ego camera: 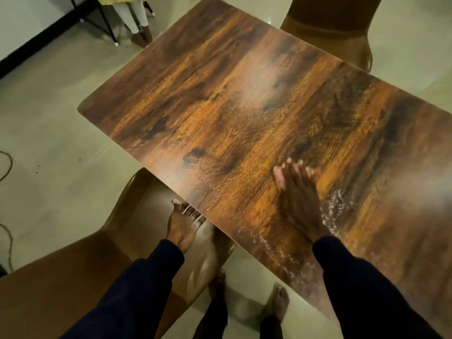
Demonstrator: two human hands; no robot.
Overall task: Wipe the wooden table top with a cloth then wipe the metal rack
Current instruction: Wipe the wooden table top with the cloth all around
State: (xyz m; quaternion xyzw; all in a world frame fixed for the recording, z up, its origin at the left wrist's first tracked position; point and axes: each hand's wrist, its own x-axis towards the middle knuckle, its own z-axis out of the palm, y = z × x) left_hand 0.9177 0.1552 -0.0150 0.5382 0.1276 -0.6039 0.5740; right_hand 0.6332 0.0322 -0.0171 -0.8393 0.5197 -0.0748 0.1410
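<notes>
The brown wood-grain bench (220, 113) is wet near the flat right hand (297, 199), fingers together; left hand (184, 225) fingers grip its edge beside a brown chair (73, 265).

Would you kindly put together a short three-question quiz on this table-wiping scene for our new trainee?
1. True or false: the right hand lies flat on the wooden table top.
2. Where is the left hand?
A. At the table's near edge
B. Flat at the table's centre
C. Resting on the floor
3. Fill in: beside the right hand, the table top shows scattered ____ droplets.

Key
1. True; no cloth is visible under it.
2. A; its fingers sit at the edge, above a brown chair.
3. Water, or some wet liquid.
</notes>
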